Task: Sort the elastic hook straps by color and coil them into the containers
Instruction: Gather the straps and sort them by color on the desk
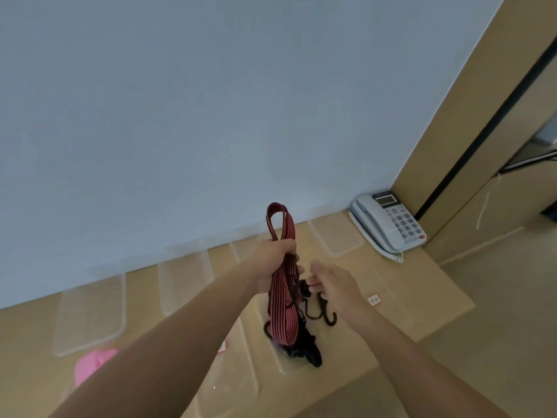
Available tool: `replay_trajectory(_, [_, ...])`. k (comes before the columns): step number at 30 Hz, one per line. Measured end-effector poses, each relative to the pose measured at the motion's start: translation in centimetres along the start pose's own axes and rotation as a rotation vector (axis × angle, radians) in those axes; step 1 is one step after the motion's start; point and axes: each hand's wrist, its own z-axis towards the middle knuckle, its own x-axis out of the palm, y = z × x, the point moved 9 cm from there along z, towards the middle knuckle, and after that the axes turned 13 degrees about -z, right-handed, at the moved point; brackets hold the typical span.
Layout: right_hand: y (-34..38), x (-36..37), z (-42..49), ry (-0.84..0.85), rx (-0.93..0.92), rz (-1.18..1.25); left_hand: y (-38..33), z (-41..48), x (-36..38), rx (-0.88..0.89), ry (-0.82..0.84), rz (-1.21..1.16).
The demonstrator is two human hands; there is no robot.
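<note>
"As your fingers stand now, report the grip," says the checker.

"Left hand [275, 263]: fingers and thumb are wrapped tight round the folded red-and-black strap [281, 312], clamped just below its top loop and held up above the table [422, 297]. Right hand [331, 285]: fingers are curled at the black hooks [324, 315]. They appear to pinch one shank, though blur prevents confirmation."

"Where does the strap hang?"

"Its lower bends hang down to the clear container [281, 371] nearest me, over a dark heap of straps [304, 351] lying in it. I cannot tell whether they touch. Other clear containers [90, 315] stand in a row along the wall."

"Handling characteristics?"

"My judgement: it is light, limp, flat webbing. It stretches and recoils, so a coil will spring open if released early. The woven face should give fair friction. The hooks are the only rigid parts, and they will likely snag neighbouring straps."

"Where should it be held?"

"Clamp the bundle mid-length with the left hand. Take each hook by its shank, not its tip, with the right hand. Free the hooks from the heap before coiling."
</note>
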Motion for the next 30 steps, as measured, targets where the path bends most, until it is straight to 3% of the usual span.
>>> replay_trajectory(5, [2.6, -0.9, -2.6, 0.175, -0.192, 0.031, -0.8, 1.7, 3.3, 0.106, -0.077, -0.268])
replay_trajectory(10, [0.8, -5.2, -1.6, -0.055, -0.197, -0.211, 0.8, 3.2, 7.1, 0.140, -0.081, -0.358])
replay_trajectory(21, [-12.6, -16.2, 3.7, -0.139, -0.020, -0.366, 6.4, 11.9, 18.9, 0.036, -0.114, 0.106])
replay_trajectory(24, [-15.6, -17.0, 6.4, -0.099, 0.009, -0.421, 8.5, 15.0, 20.2, 0.015, -0.205, 0.249])
replay_trajectory(30, [-18.7, -16.3, 9.7, 0.013, -0.006, -0.478, 11.5, 17.1, 20.0, 0.011, -0.227, 0.506])
